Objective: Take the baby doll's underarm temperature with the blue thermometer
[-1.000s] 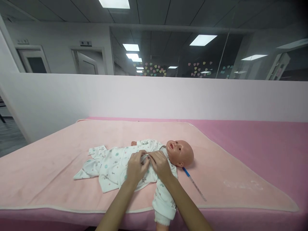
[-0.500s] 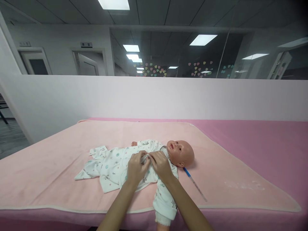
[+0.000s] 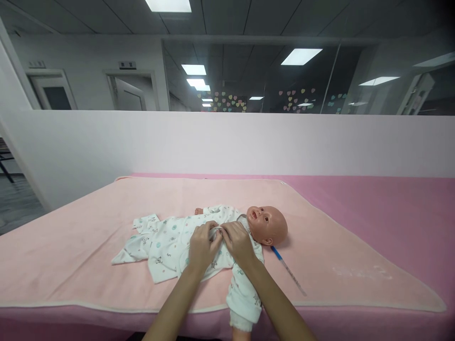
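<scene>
A baby doll [image 3: 267, 224] lies on its back on a light pink blanket [image 3: 88, 246], head to the right. It wears a white printed romper [image 3: 159, 241]. My left hand [image 3: 202, 246] and my right hand [image 3: 239, 244] meet on the doll's chest, fingers pinched together on the romper's front opening near the collar. One sleeve of the romper [image 3: 243, 296] hangs toward the table's near edge, under my right forearm.
A thin thermometer with a blue tip [image 3: 287, 270] lies on the blanket just right of the doll's head. The blanket covers a darker pink table [image 3: 398, 213]. A white partition wall [image 3: 227, 142] with glass above runs behind the table.
Almost nothing has changed. Both hands stay pinched on the romper at the doll's chest, with only a slight shift of the view.
</scene>
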Demonstrator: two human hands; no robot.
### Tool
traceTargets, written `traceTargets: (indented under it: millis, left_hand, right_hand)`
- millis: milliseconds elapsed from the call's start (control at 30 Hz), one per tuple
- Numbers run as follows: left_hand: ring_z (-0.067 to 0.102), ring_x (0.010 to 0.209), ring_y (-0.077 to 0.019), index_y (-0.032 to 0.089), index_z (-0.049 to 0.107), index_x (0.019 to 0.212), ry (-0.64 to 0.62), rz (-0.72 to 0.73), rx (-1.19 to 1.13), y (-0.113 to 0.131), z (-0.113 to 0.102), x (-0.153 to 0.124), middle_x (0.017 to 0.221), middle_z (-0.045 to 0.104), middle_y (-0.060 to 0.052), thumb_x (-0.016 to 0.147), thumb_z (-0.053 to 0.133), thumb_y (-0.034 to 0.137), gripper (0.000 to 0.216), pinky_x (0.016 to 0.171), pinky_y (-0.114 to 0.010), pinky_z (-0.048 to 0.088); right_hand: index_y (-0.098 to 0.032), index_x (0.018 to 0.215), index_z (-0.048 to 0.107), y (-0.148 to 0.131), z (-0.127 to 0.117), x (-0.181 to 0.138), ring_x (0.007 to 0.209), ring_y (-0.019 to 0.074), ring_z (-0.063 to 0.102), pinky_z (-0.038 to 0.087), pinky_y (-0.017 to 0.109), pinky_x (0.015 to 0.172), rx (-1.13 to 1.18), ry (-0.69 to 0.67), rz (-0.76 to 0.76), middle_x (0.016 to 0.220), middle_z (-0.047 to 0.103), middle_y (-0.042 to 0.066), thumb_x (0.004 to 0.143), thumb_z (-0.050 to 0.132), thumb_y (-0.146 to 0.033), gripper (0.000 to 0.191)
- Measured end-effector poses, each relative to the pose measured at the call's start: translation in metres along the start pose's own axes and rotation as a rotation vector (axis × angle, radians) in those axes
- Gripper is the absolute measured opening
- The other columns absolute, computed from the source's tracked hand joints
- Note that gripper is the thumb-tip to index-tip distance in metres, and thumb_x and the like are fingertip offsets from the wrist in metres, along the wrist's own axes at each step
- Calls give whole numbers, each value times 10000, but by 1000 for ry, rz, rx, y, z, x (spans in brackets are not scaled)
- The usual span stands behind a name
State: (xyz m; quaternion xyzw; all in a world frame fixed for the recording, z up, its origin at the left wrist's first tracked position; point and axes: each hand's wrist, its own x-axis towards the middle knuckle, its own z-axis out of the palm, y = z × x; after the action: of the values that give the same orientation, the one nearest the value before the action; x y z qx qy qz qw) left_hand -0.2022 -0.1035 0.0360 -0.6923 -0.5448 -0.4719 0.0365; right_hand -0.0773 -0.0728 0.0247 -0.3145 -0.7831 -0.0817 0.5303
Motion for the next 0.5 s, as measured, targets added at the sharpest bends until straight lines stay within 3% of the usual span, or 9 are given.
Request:
traceTargets:
  millis: [500]
  left_hand:
    - [552,778,-178,204,520,861,21,-32,-15,2,2,-1,818,612,-21,787,480,269,106,711,-310,428]
  right_hand:
    - [-183,827,548,1,1,-3,738,170,517,409,297,679,13,-19,31,765,602,45,874,414,-156,144]
